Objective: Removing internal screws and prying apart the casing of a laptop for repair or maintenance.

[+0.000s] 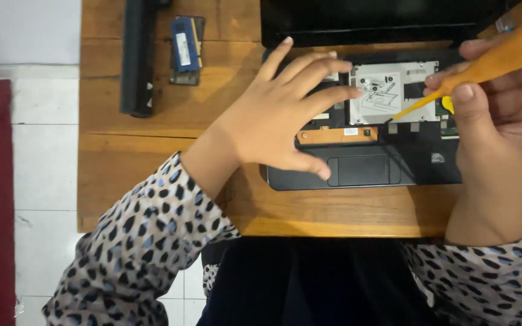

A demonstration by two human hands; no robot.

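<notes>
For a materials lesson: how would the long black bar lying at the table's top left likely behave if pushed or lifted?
The black bar looks rigid and straight, so probably stiff. Its rounded long edge suggests that it might roll sideways. It lies clear of the left hand.

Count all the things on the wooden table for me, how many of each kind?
Opened laptop: 1
Orange screwdriver, held in the right hand: 1
Long black battery bar: 1
Blue memory stick: 1
Total: 4
The left hand rests on the laptop.
</notes>
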